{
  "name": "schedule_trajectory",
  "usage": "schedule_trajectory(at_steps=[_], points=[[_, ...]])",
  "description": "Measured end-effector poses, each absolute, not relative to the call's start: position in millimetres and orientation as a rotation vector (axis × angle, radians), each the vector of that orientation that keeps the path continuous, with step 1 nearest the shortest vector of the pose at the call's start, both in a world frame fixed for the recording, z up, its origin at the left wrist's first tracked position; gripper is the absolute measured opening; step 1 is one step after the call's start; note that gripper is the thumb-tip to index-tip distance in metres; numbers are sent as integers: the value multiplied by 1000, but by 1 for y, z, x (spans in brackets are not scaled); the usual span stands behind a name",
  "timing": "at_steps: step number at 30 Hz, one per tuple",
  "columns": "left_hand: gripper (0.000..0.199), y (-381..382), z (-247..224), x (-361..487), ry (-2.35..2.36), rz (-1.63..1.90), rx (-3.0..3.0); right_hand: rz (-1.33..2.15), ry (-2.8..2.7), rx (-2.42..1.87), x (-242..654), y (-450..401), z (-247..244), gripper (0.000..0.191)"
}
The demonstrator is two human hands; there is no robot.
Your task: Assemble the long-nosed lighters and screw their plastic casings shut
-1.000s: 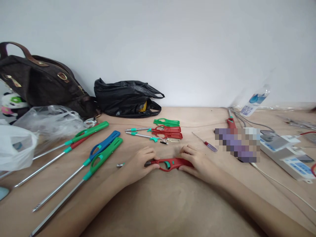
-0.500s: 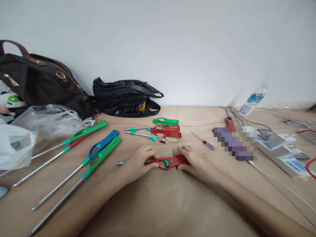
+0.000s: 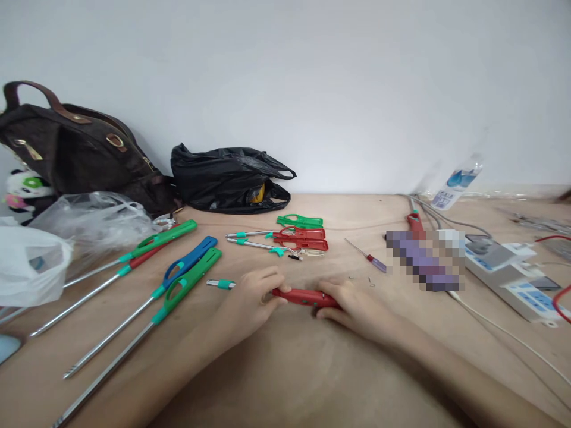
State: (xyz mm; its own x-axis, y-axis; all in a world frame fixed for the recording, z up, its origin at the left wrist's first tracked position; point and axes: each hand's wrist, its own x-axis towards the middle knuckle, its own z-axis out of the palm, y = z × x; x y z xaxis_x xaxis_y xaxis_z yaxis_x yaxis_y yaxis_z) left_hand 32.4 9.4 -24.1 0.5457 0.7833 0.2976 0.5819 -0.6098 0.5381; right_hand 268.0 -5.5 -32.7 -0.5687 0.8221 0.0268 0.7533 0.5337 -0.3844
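A red lighter (image 3: pixel 304 296) is held level between both hands, its narrow edge turned up. My left hand (image 3: pixel 261 294) is closed on its left end, where a silver tube with a teal collar (image 3: pixel 222 285) sticks out to the left. My right hand (image 3: pixel 341 301) grips the right end. Behind the hands lie opened red casing halves (image 3: pixel 307 244), a green casing half (image 3: pixel 301 222), thin metal tubes with teal ends and small loose parts. A screwdriver (image 3: pixel 377 263) with a purple handle rests to the right, near tiny metal bits (image 3: pixel 371 282).
Long lighters with green (image 3: pixel 196 279), blue (image 3: pixel 191 261) and red handles lie at left, beside plastic bags (image 3: pixel 33 261). A backpack (image 3: pixel 89 160) and black bag (image 3: pixel 223 178) stand behind. At right are a power strip (image 3: pixel 513 285), cables and a bottle (image 3: pixel 457 181).
The red lighter has been rolled between my hands, so its trigger opening no longer shows and its edge faces up. More of the tube at its left shows. The view has shifted slightly.
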Motion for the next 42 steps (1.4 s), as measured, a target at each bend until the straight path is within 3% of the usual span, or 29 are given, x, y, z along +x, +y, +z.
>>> schedule_trajectory(at_steps=[11,26,30,36,39,42], points=[[15,-1,-18,34,1024,756,2530,-226,-2699,-1100,258,-10,-43,31],[14,11,-10,23,953,552,2627,-401,-2688,-1074,258,-11,-45,32],[24,24,1,7,1035,604,2677,-387,-2620,-1204,263,-9,-44,35],[40,58,10,-28,1392,1197,1934,-484,-2469,-1376,271,-4,-45,46],[52,61,5,-28,1220,1148,1571,-489,-2410,-1424,270,-5,-44,52],[45,56,1,-21,1074,1118,1409,-489,-2391,-1409,268,-6,-44,53]])
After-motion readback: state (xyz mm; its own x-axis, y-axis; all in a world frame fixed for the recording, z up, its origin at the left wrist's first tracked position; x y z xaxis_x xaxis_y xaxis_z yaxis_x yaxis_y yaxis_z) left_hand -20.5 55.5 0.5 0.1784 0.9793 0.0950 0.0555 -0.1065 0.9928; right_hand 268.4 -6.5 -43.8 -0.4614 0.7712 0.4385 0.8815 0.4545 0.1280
